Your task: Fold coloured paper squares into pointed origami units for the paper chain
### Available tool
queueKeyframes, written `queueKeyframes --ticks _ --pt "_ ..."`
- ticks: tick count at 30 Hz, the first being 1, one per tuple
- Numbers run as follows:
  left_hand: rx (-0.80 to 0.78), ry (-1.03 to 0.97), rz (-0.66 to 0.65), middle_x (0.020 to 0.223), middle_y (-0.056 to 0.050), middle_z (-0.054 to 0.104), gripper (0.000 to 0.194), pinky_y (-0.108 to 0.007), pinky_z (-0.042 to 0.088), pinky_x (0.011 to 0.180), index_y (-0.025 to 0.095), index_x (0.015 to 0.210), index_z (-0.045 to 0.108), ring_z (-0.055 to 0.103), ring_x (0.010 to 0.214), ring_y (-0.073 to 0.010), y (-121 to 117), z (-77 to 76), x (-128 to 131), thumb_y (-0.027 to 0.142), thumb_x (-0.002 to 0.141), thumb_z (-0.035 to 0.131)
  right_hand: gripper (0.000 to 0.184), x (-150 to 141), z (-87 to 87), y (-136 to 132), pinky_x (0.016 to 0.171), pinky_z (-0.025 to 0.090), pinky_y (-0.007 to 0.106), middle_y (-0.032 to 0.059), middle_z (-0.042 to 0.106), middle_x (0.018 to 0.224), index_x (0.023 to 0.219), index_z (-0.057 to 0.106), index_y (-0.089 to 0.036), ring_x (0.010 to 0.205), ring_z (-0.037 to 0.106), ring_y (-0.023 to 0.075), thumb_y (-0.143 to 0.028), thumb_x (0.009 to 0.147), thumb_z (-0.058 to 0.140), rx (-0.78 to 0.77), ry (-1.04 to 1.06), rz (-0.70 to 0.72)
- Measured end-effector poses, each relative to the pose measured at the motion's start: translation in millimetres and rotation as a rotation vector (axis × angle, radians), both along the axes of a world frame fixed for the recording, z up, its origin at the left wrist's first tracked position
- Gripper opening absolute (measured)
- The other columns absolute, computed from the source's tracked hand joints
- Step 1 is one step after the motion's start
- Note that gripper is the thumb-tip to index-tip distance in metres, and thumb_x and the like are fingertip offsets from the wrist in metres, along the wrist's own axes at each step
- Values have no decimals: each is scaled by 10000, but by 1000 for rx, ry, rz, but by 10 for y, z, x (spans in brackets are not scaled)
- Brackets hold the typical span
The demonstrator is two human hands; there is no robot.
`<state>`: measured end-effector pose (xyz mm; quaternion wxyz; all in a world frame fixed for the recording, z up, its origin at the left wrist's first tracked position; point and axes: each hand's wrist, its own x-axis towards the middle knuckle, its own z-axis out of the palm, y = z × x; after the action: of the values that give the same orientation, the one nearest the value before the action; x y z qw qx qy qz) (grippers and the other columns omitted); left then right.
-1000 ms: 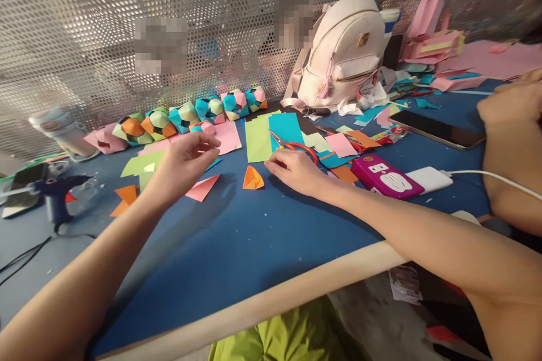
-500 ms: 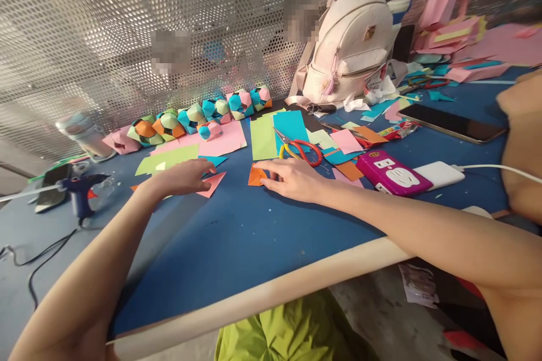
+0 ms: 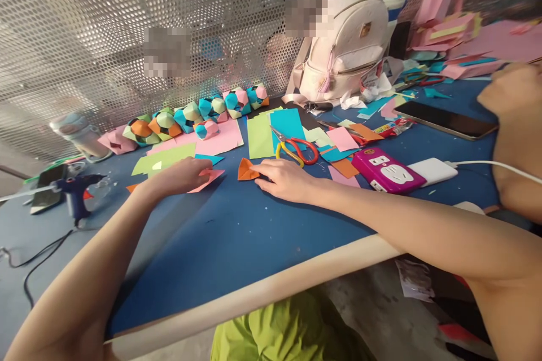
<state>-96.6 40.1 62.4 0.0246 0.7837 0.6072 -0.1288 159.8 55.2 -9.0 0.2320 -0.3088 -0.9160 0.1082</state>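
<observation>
My left hand (image 3: 188, 175) has its fingers curled down onto a folded pink paper piece (image 3: 212, 179), gripping its near side; the fingertips are partly hidden. My right hand (image 3: 283, 180) lies low over the table, index finger stretched out and touching the edge of a folded orange paper piece (image 3: 245, 170). Its thumb is apart from the index finger. A blue paper piece (image 3: 210, 160) and light green sheets (image 3: 173, 158) lie behind my left hand. Scissors with red and yellow handles (image 3: 301, 149) rest just behind my right hand.
A row of folded paper balls (image 3: 167, 125) stands along the mesh panel. A glue gun (image 3: 78, 194) is at left. A purple power socket (image 3: 385, 170), phone (image 3: 444, 120) and backpack (image 3: 345, 45) occupy the right. Another person's hand (image 3: 514, 90) is at far right.
My left hand has lowered and closed its fingers onto the pink piece. The orange piece has shifted slightly left and turned, and my right thumb is now off it.
</observation>
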Motion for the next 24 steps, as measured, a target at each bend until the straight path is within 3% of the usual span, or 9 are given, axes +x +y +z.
queueKeyframes --ticks 4,8,15,19,24 --pt "-77 -19 -15 765 -58 633 291 -280 361 583 213 842 596 566 688 -211 -113 107 127 391 849 367 468 -4 6 16 864 473 354 135 585 1309 1369 475 -113 1060 610 237 -227 917 518 -45 47 -28" --pt "-161 -84 -50 766 -28 624 257 -269 370 590 221 814 561 556 690 -189 -185 139 213 397 852 378 405 44 15 33 839 482 344 139 621 1245 1301 539 -105 942 643 208 -218 911 529 -65 86 -38" --pt "-279 -317 -82 635 5 549 231 -260 334 526 222 725 548 478 577 -155 -279 157 349 414 820 461 376 81 21 35 760 456 302 86 687 1080 1254 581 -163 948 627 205 -116 892 492 -30 96 14" --pt "-363 -444 -89 629 13 522 181 -254 329 526 225 704 556 448 574 -150 -312 147 419 372 794 501 415 86 6 39 808 454 340 108 672 1070 1259 587 -150 977 598 224 -70 869 471 -13 31 75" --pt "-471 -554 -127 651 17 555 156 -238 320 533 201 735 593 437 596 -137 -343 104 497 300 808 498 366 27 -10 37 887 443 385 112 661 1046 1129 656 -117 1002 564 245 -36 829 462 -1 -56 110"
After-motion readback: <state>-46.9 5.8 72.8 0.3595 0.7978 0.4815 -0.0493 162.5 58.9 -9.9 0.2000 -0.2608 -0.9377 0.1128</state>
